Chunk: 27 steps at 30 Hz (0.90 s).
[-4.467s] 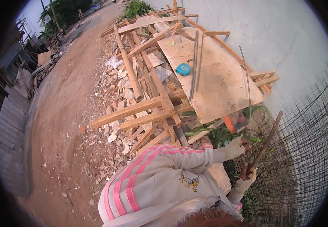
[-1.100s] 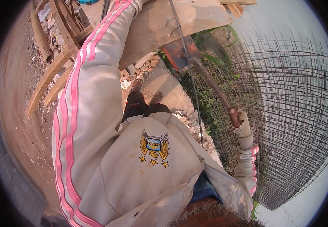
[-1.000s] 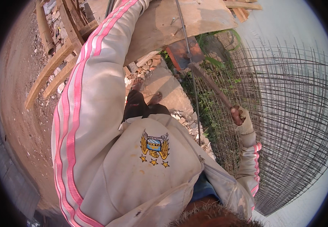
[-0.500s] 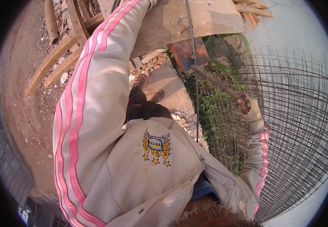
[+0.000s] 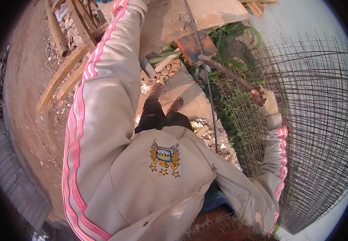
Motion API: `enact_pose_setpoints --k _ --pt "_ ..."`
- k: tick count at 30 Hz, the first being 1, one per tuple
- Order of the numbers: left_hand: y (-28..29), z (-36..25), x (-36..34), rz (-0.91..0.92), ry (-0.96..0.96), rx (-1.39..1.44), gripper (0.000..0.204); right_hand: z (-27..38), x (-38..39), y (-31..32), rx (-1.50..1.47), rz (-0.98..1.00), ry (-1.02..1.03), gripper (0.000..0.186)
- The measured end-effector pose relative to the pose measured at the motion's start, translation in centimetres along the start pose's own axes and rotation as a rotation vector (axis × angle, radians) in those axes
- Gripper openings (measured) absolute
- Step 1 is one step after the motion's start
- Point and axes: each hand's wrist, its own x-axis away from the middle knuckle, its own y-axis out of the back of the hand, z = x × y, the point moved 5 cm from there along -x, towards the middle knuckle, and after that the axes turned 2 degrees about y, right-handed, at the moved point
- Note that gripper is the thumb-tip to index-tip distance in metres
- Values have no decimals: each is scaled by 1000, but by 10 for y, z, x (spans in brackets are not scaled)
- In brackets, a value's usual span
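Observation:
My right hand [image 5: 259,96], in a pale glove with bare fingertips, is closed around the lower end of a rusty metal lever [image 5: 228,73]. The lever's far end meets a steel rod [image 5: 207,74] beside an orange-brown metal plate [image 5: 194,48]. That long, thin rod runs from the top edge down past my right side. The plate sits at the near edge of a wooden board [image 5: 170,26], which has a few upright nails or pegs. My left arm [image 5: 109,60] stretches forward over the board's left side, its hand beyond the top edge of the picture.
Wire mesh sheets [image 5: 314,120] lean against a pale wall [image 5: 302,20] on the right. Wooden beams [image 5: 63,76] and a bamboo pole [image 5: 55,28] lie at the left. My bare feet [image 5: 176,104] stand on a concrete slab [image 5: 186,86] amid rubble and green plants [image 5: 232,108].
The view has shifted slightly. My right hand and the lever sit higher in the picture, with the grip kept. My left cuff has moved left, and the hand has left the view.

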Motion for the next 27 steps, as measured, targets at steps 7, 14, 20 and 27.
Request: enact_pose_setpoints --k 7,14,20,27 --pt "-25 -82 236 510 292 784 35 4 9 5 217 -156 128 60" --pt "-47 -230 437 1671 383 1712 53 -27 4 -11 158 -191 -160 58" --pt "-28 -199 466 1601 434 1647 30 8 52 -34 330 -344 -260 67" --pt "42 -86 469 1406 443 1733 28 90 116 -111 421 -527 -495 90"
